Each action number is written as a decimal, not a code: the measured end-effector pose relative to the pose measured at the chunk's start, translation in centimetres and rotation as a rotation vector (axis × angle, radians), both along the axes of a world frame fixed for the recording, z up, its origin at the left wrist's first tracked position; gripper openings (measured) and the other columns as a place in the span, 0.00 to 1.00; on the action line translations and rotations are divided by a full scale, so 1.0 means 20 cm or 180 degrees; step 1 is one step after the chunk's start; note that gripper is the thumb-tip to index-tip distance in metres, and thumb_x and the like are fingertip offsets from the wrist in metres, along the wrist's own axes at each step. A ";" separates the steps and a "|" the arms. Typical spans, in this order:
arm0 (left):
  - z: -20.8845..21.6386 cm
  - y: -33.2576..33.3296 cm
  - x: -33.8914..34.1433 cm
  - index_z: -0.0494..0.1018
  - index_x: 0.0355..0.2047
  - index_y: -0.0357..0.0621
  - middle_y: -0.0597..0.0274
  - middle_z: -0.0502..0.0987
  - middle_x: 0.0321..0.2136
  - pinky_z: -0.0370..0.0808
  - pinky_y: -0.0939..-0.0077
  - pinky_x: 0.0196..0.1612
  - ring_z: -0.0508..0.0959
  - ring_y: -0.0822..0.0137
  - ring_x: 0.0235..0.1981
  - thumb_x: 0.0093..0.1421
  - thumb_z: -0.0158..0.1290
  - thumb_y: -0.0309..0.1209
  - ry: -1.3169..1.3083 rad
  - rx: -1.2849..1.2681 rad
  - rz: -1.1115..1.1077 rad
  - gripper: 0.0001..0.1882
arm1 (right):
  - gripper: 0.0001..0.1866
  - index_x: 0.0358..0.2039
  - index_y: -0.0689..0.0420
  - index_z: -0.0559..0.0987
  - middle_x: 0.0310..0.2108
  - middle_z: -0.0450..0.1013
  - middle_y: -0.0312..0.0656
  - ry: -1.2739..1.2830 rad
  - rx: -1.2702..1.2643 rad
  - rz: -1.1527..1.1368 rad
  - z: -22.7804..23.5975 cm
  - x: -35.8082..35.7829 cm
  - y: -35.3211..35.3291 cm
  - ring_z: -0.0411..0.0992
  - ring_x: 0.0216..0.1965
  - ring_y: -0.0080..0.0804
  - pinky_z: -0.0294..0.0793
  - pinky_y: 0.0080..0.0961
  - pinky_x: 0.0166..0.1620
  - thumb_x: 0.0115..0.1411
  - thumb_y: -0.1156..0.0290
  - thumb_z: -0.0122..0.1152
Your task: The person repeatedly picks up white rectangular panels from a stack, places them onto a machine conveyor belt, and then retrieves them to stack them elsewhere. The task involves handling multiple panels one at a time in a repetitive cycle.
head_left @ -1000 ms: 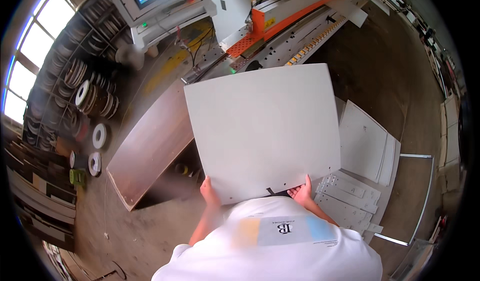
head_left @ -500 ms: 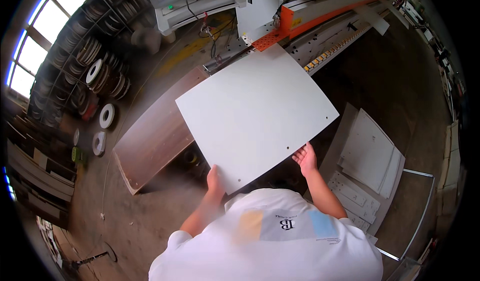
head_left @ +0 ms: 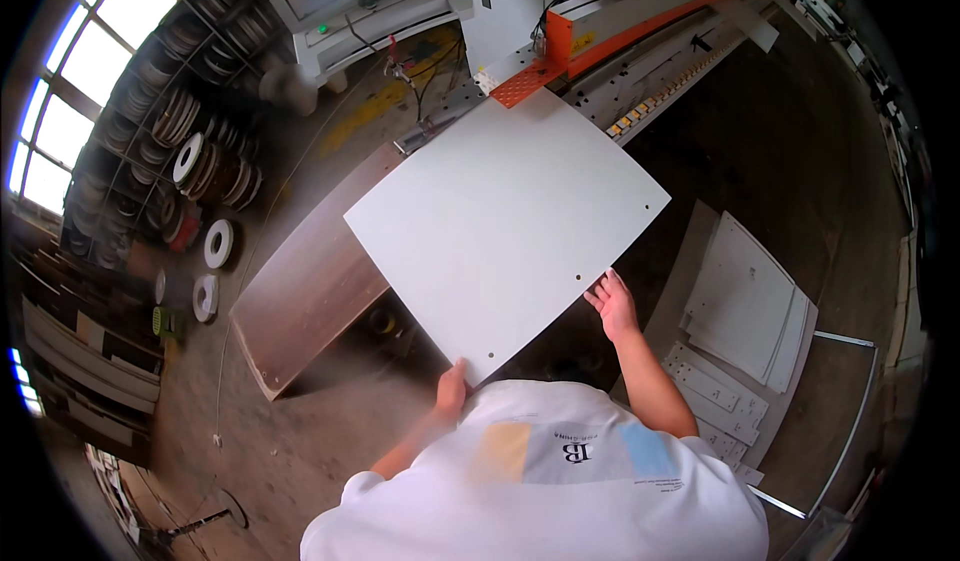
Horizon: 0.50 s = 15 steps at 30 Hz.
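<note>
A large white panel (head_left: 500, 221) with several small dark holes along its near edges lies between me and the machine (head_left: 640, 36). Its far corner is at an orange perforated plate (head_left: 525, 85). My left hand (head_left: 452, 391) grips the near corner, thumb up against the edge and fingers hidden beneath. At the right-hand near edge, my right hand (head_left: 617, 311) is palm up, its bent fingertips against the panel's rim. Under the left side of the panel is a brown board-topped table (head_left: 310, 311).
A control console (head_left: 370, 21) with a screen stands at the far left. Shelves of edge-band rolls (head_left: 180, 101) line the left wall, with more rolls (head_left: 219, 244) on the floor. To my right, white panels (head_left: 745, 296) and drilled strips (head_left: 715, 391) lie stacked beside a metal frame (head_left: 845, 441).
The white panel has turned slightly counterclockwise. My left hand has shifted right and a little toward me with its corner; my right hand has moved slightly away from me along the edge.
</note>
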<state>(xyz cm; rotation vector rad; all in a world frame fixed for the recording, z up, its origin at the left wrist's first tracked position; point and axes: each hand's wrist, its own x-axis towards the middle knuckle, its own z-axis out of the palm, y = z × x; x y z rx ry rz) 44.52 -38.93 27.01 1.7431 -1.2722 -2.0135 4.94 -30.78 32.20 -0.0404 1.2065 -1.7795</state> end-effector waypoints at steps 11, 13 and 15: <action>0.13 0.02 -0.36 0.73 0.29 0.35 0.56 0.66 0.12 0.78 0.64 0.30 0.72 0.60 0.16 0.72 0.45 0.50 0.0102 0.0338 0.0783 0.27 | 0.35 0.68 0.58 0.64 0.67 0.65 0.46 0.0179 0.0220 -0.0050 -0.04 -0.27 -0.01 0.66 0.65 0.40 0.69 0.38 0.61 0.69 0.48 0.54; 0.14 0.01 -0.46 0.73 0.31 0.35 0.56 0.67 0.12 0.77 0.64 0.27 0.72 0.59 0.15 0.71 0.46 0.50 0.0123 0.0402 0.0842 0.27 | 0.34 0.68 0.60 0.63 0.64 0.67 0.47 0.0189 0.0205 -0.0121 -0.03 -0.35 -0.02 0.66 0.65 0.41 0.69 0.39 0.60 0.70 0.50 0.53; 0.13 0.01 -0.54 0.74 0.33 0.35 0.55 0.69 0.14 0.73 0.67 0.23 0.73 0.60 0.15 0.71 0.47 0.50 0.0158 0.0360 0.0775 0.27 | 0.36 0.68 0.59 0.62 0.66 0.65 0.47 0.0214 0.0130 -0.0025 -0.02 -0.44 -0.03 0.65 0.66 0.41 0.69 0.39 0.61 0.70 0.48 0.53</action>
